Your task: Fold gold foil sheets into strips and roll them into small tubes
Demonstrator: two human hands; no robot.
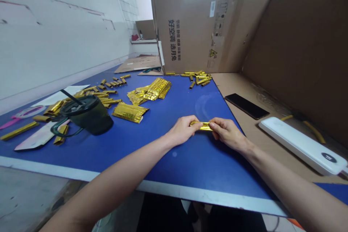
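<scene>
A small gold foil strip is stretched between my two hands, just above the blue tabletop. My left hand pinches its left end, thumb on top. At the right end, my right hand closes thumb and fingers on the same strip. Flat gold foil pieces lie in an overlapping stack ahead and to the left, with a single gold packet in front of them. Several short gold rolls are heaped against the cardboard, and more gold rolls are scattered at the left.
A dark lidded mug with a straw stands at the left, near a pink scissor-like item and a tape roll. On the right lie a black phone and a white device. Tall cardboard walls the back and right.
</scene>
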